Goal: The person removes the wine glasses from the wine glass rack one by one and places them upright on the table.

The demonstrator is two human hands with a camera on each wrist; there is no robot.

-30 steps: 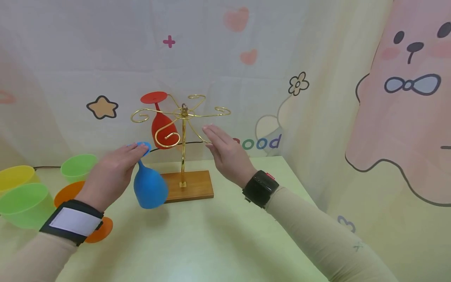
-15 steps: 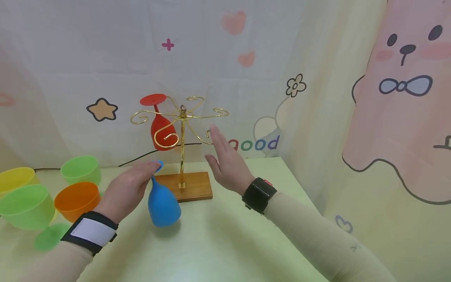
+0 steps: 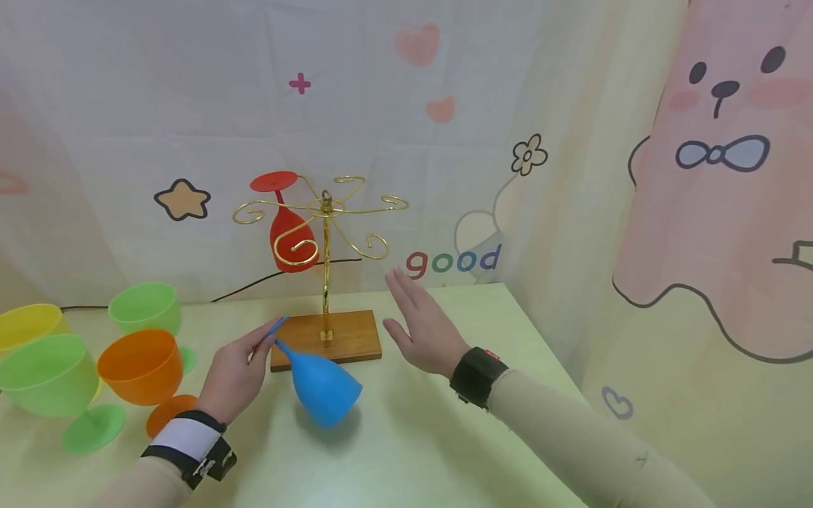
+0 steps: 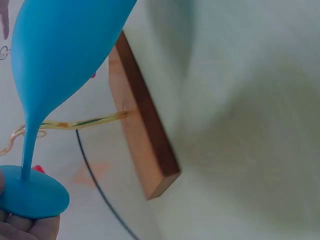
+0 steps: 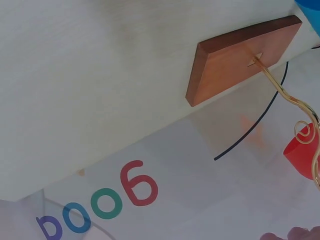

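Observation:
My left hand (image 3: 233, 374) pinches the round foot of a blue plastic wine glass (image 3: 325, 389) between thumb and fingers. The glass is tilted, bowl pointing down and right, over the table in front of the rack; in the left wrist view its foot (image 4: 35, 195) lies between the fingertips. To the right, my right hand (image 3: 427, 328) is held in the air with straight fingers and holds nothing. Behind them stands a gold wire glass rack (image 3: 327, 268) on a wooden base (image 3: 356, 335). A red wine glass (image 3: 292, 236) hangs upside down from one of its curled arms.
On the left of the table (image 3: 444, 451) stand upright goblets: an orange one (image 3: 141, 367), a green one (image 3: 51, 374), another green one (image 3: 146, 308) behind, and a yellow one (image 3: 32, 324). A printed curtain (image 3: 190, 85) hangs behind the table.
The left hand has moved right and down, turning the blue wine glass from nearly upside down to a slant. The right hand has dropped lower, away from the rack's front right arm.

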